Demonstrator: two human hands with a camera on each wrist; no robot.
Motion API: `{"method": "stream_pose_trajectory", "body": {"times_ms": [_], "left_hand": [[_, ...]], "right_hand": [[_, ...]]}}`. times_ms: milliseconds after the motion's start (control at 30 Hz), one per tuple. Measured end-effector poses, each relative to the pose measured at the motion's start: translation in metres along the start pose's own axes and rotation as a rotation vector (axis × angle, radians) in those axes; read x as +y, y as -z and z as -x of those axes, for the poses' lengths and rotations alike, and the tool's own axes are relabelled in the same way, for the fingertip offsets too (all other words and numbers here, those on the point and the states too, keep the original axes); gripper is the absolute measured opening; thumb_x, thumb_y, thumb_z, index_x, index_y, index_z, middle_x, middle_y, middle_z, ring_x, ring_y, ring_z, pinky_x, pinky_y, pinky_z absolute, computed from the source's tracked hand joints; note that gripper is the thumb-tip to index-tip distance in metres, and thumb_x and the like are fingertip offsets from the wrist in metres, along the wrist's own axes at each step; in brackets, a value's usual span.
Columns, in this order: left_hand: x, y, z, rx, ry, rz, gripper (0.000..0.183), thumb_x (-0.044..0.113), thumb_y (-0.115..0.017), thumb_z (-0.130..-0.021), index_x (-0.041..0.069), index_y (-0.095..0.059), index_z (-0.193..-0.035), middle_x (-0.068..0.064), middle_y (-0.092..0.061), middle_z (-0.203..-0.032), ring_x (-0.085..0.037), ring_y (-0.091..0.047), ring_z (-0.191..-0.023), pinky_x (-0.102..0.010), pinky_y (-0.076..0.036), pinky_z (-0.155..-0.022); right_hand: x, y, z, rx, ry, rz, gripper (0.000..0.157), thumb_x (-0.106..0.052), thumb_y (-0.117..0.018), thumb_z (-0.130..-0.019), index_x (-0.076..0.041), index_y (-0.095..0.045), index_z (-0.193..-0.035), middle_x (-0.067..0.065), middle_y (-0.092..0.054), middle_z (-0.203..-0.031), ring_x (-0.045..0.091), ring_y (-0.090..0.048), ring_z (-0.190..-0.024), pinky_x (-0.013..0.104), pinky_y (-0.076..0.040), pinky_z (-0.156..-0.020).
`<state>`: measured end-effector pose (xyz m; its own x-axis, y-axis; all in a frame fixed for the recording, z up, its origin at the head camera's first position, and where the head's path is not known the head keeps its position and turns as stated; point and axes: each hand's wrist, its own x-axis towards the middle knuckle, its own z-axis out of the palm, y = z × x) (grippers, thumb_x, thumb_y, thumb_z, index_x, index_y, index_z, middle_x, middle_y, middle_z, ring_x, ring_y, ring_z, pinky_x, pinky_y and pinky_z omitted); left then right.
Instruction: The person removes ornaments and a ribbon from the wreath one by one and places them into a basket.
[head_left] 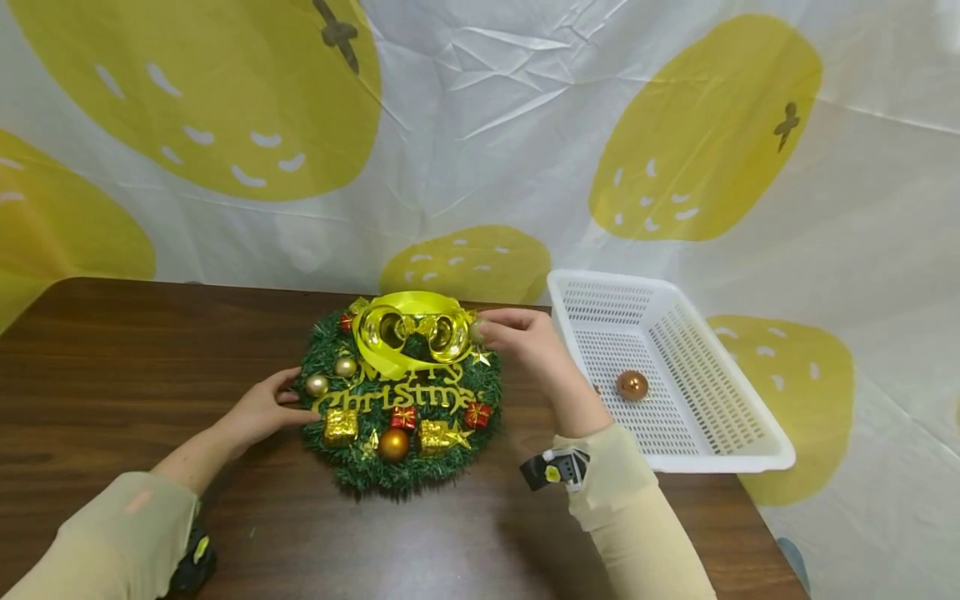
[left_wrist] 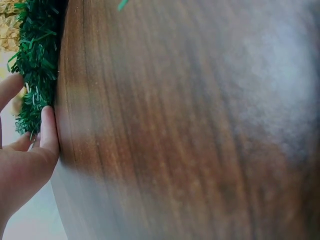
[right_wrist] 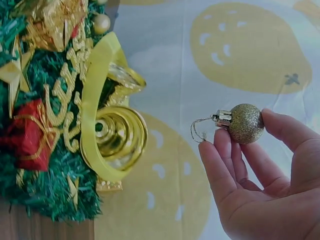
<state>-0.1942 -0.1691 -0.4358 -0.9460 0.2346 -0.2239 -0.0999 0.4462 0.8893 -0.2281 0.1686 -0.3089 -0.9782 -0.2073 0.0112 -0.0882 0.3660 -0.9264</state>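
A green Christmas wreath lies on the table, with gold "Merry Christmas" lettering, small wrapped gifts and balls. Two shiny gold bells with a yellow ribbon sit at its far side. My left hand holds the wreath's left edge, thumb on the front and fingers at the outer side. Beside the bells, my right hand pinches a glittery gold Christmas ball between thumb and fingers. Its metallic cap and thin hanging loop point toward the wreath in the right wrist view.
To the right stands a white perforated plastic basket holding a shiny copper-coloured ball. A white curtain with large yellow fruit prints hangs behind the brown wooden table.
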Motion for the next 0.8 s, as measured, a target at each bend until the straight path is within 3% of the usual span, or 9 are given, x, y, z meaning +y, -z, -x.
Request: {"method": "stream_pose_trajectory", "body": {"times_ms": [200,400,667,800], "left_hand": [[-0.001,0.000,0.000,-0.002,-0.003,0.005,0.096,0.024,-0.070,-0.084,-0.007,-0.006,-0.148,-0.035,-0.017,-0.147,-0.047,-0.033,-0.128,-0.051,-0.043,-0.096],[-0.001,0.000,0.000,-0.003,-0.009,0.004,0.096,0.023,-0.070,-0.084,-0.007,-0.005,-0.148,-0.035,-0.016,-0.147,-0.047,-0.033,-0.129,-0.051,-0.043,-0.097],[-0.004,0.001,-0.001,-0.011,-0.008,-0.002,0.095,0.024,-0.069,-0.085,-0.006,-0.004,-0.148,-0.034,-0.015,-0.148,-0.047,-0.032,-0.129,-0.052,-0.043,-0.096],[-0.003,0.001,-0.001,-0.014,-0.005,0.000,0.095,0.024,-0.068,-0.086,-0.006,-0.004,-0.148,-0.034,-0.014,-0.148,-0.047,-0.031,-0.129,-0.053,-0.043,-0.096]], "right_hand": [[-0.002,0.013,0.001,0.027,-0.025,0.024,0.038,-0.020,-0.062,-0.088,0.000,-0.062,-0.121,0.018,-0.063,-0.121,0.026,-0.067,-0.095,0.037,-0.049,-0.094],[-0.003,0.027,0.002,0.052,-0.018,-0.033,0.038,-0.013,-0.059,-0.089,0.007,-0.058,-0.122,0.017,-0.062,-0.119,0.007,-0.066,-0.078,0.032,-0.052,-0.089],[-0.005,0.049,0.006,0.050,0.000,-0.077,0.041,-0.011,-0.056,-0.091,0.012,-0.053,-0.124,-0.013,-0.064,-0.093,0.001,-0.065,-0.078,0.022,-0.052,-0.086],[-0.004,0.058,0.006,0.062,0.001,-0.102,0.042,-0.010,-0.056,-0.091,0.014,-0.052,-0.125,-0.013,-0.063,-0.095,0.001,-0.065,-0.078,0.018,-0.052,-0.082]]}}
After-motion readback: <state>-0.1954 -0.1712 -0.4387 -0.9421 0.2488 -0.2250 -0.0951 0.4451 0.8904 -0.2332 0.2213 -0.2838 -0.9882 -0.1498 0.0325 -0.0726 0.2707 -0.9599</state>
